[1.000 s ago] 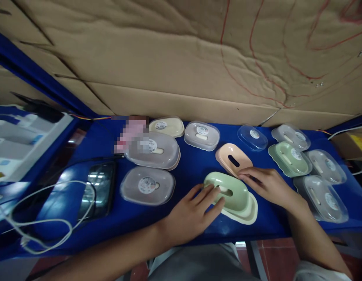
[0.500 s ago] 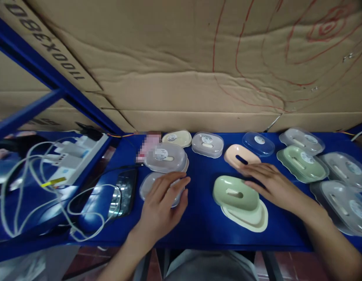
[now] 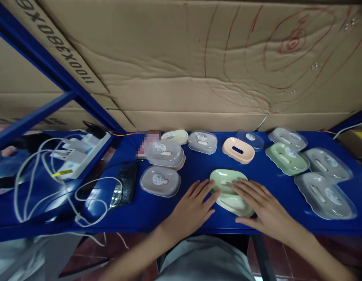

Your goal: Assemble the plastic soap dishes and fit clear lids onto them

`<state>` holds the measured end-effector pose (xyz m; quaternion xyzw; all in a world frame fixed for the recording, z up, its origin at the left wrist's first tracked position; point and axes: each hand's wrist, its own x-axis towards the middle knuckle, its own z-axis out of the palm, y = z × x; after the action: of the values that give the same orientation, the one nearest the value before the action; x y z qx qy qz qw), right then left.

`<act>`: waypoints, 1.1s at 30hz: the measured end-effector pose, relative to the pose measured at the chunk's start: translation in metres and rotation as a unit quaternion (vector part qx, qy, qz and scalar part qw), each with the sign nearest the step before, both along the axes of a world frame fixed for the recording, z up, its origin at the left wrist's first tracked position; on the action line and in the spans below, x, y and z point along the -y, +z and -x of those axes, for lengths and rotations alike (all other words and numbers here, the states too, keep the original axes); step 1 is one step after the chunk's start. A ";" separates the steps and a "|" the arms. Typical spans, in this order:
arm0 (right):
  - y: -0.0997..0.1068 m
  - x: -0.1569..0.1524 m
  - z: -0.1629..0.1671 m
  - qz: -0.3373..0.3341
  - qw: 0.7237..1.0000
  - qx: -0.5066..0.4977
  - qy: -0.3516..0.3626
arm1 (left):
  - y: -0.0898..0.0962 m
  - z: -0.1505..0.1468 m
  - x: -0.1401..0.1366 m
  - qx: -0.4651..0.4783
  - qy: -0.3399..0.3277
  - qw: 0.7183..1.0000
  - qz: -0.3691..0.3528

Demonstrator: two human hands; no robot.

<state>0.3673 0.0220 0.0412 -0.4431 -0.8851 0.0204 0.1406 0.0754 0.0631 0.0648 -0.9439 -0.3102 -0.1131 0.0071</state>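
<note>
A green soap dish (image 3: 226,176) lies on a paler green tray (image 3: 232,206) near the table's front edge, the tray sticking out toward me. At its left edge is my left hand (image 3: 192,210), fingers stretched out. My right hand (image 3: 264,205) reaches over the dish's right side, fingers extended and partly covering it. Both hands look open; firm contact is hard to make out. Just behind sits a peach soap dish (image 3: 238,150) with a slot in its middle. A clear lid (image 3: 250,139) with a round label lies beyond it.
Lidded grey soap boxes (image 3: 160,180) stand at left; several more, one green (image 3: 288,158), are at right. A black phone (image 3: 125,183), white cables and a power strip (image 3: 87,156) lie far left. A cardboard wall (image 3: 157,93) closes off the back of the blue table.
My left hand has moved right, from the grey box to the green dish. My right hand has come down from the peach dish to the green one. The view has shifted slightly.
</note>
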 end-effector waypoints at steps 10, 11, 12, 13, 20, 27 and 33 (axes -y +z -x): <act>-0.018 -0.008 0.012 -0.092 0.995 -0.011 -0.022 | 0.006 0.059 -0.005 0.228 0.114 0.963 -0.086; -0.017 -0.017 0.013 -0.092 0.996 -0.010 -0.018 | 0.012 0.076 -0.014 0.247 0.157 0.950 -0.105; -0.017 -0.026 0.013 -0.090 0.996 -0.008 -0.014 | 0.016 0.093 -0.023 0.259 0.205 0.936 -0.122; -0.017 -0.035 0.013 -0.090 0.996 -0.005 -0.011 | 0.020 0.107 -0.030 0.263 0.238 0.925 -0.135; -0.029 -0.062 0.001 -0.153 0.987 0.037 -0.033 | -0.010 0.103 0.000 0.258 0.179 0.938 -0.145; -0.025 -0.056 0.015 -0.100 0.994 0.020 0.046 | -0.034 0.039 0.026 0.157 0.034 0.981 -0.105; 0.005 -0.119 -0.023 -0.066 0.996 -0.060 -0.009 | -0.031 0.019 -0.018 -0.001 0.009 0.989 -0.151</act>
<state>0.3898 0.1413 0.0465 -0.4390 -0.8703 -0.0132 0.2228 0.0565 0.0808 0.0337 -0.9292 -0.2984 -0.1580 0.1507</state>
